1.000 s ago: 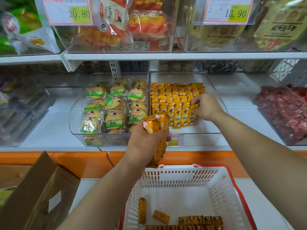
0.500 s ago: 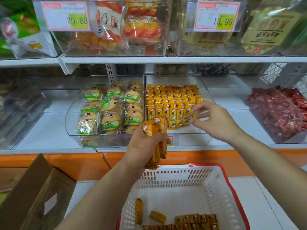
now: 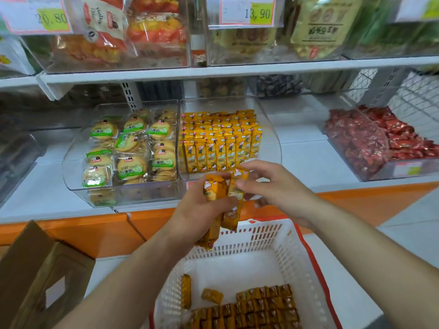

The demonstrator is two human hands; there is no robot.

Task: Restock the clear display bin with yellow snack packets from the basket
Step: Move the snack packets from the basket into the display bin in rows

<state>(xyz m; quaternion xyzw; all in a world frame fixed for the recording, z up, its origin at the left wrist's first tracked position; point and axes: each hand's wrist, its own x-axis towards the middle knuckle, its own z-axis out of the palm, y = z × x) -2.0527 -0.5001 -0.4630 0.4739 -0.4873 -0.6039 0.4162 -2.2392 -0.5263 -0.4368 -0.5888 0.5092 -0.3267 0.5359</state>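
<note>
A clear display bin [image 3: 273, 136] on the lower shelf holds several rows of upright yellow snack packets [image 3: 221, 138]. My left hand [image 3: 199, 210] grips a bunch of yellow packets [image 3: 216, 193] in front of the bin, above the basket. My right hand [image 3: 270, 186] has come up against that bunch, and its fingertips pinch the top of one packet [image 3: 241, 173]. Below, a white basket [image 3: 306, 269] with a red rim holds more yellow packets [image 3: 261, 307] along its near side.
A clear bin of green-labelled round biscuits [image 3: 128, 148] stands left of the yellow bin. A bin of red sweets [image 3: 370, 138] sits to the right. A brown cardboard box [image 3: 35, 276] is at the lower left. Upper-shelf bins carry price tags.
My right hand left the bin and came back down to the bunch in my left hand, where it now pinches a packet. The left hand stayed roughly in place.
</note>
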